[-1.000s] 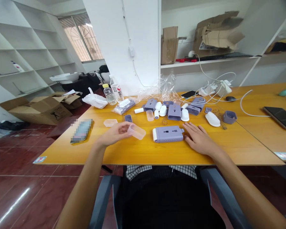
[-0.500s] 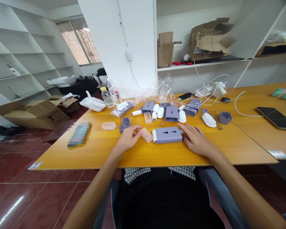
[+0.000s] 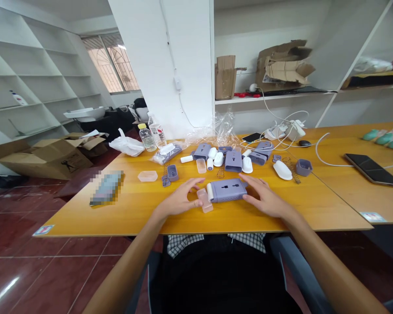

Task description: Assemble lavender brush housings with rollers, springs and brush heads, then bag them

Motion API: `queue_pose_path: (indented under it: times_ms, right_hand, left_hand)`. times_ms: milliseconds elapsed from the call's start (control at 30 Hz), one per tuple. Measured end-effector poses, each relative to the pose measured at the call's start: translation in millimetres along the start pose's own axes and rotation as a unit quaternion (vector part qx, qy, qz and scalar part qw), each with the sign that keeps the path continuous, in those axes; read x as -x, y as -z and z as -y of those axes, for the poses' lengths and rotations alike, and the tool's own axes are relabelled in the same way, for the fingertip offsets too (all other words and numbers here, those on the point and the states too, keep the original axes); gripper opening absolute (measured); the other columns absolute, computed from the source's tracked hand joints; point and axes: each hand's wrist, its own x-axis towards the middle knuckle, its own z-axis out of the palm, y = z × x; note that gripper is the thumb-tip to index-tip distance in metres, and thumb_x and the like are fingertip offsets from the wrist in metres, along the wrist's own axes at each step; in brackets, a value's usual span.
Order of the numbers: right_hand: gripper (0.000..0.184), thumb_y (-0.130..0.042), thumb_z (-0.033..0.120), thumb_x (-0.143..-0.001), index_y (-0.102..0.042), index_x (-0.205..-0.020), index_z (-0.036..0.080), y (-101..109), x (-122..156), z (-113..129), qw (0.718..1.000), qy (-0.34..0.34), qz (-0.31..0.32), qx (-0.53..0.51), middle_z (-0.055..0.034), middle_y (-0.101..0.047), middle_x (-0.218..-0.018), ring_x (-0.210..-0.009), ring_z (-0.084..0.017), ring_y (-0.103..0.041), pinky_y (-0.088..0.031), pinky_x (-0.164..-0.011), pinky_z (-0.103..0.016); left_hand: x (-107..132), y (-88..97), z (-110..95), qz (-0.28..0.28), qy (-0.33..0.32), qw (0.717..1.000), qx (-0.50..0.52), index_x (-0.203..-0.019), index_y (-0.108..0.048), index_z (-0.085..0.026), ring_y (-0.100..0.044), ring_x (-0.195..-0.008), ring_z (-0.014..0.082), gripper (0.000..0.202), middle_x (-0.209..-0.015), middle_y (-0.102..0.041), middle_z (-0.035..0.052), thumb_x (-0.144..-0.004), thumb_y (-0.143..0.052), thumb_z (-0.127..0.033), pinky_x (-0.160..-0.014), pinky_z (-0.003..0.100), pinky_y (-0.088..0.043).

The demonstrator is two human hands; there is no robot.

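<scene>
Left hand (image 3: 178,201) half open, empty, just beside a translucent pink plastic cup (image 3: 205,200); right hand (image 3: 263,197) open, empty, touching a lilac rectangular plastic socket housing (image 3: 227,190).

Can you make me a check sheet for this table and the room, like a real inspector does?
Surface: yellow wooden table.
Things: purple socket case, clear plastic cover lying against its left end.
Hands: left hand open beside the cover; right hand open at the case's right end.
Clutter: springs, white caps, more purple cases, plastic wrap.
Cables: white cables lying on the table.
Surroundings: cardboard box on the red floor, white shelves.
</scene>
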Motion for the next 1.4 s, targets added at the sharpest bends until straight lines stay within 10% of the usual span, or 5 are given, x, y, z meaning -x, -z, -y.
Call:
queue_pose_path:
  times_ms: [400, 600, 833, 1400]
  right_hand:
    - [0.066, -0.078, 0.046, -0.091, -0.054, -0.151, 0.031, -22.4, -6.2, 33.2, 0.999, -0.025, -0.04, -0.025, -0.0124, -0.057, -0.15, -0.141, -0.037, -0.056, -0.043, -0.122, -0.06]
    - [0.07, -0.079, 0.048, -0.09, -0.051, -0.153, 0.033, -21.8, -5.3, 32.3, 0.998, -0.026, -0.057, -0.026, -0.0121, -0.059, -0.144, -0.134, -0.038, -0.059, -0.046, -0.117, -0.062]
    - [0.069, -0.079, 0.049, -0.089, -0.052, -0.15, 0.03, -22.7, -4.6, 33.3, 0.998, -0.027, -0.059, -0.023, -0.0133, -0.059, -0.143, -0.132, -0.04, -0.06, -0.047, -0.115, -0.063]
    - [0.062, -0.076, 0.048, -0.091, -0.05, -0.143, 0.027, -15.7, -2.1, 34.8, 0.999, 0.013, -0.035, -0.013, -0.0138, -0.059, -0.142, -0.134, -0.038, -0.058, -0.04, -0.12, -0.061]
  left_hand:
    - [-4.6, -8.9, -5.7, -0.029, 0.026, 0.998, -0.044, -0.145, -0.056, -0.024, -0.067, -0.129, 0.0335, 0.069, -0.145, -0.067, 0.014, -0.083, -0.082, -0.041, -0.113, 0.053, -0.053]
    - [-9.1, -10.5, 7.7, -0.146, 0.079, 0.986, -0.021, -0.125, -0.065, -0.02, -0.075, -0.1, 0.0284, 0.038, -0.109, -0.077, 0.0126, -0.097, -0.064, -0.046, -0.091, 0.048, -0.063]
    - [-0.2, -13.4, -9.4, -0.013, 0.02, 0.997, -0.078, -0.159, -0.044, -0.027, -0.051, -0.15, 0.0376, 0.082, -0.165, -0.052, 0.0155, -0.091, -0.078, -0.057, -0.126, 0.06, -0.04]
    - [-1.3, -12.3, -5.8, 0.013, 0.04, 0.991, -0.125, -0.163, -0.045, -0.029, -0.049, -0.151, 0.0399, 0.091, -0.164, -0.052, 0.0148, -0.086, -0.083, -0.061, -0.126, 0.06, -0.037]
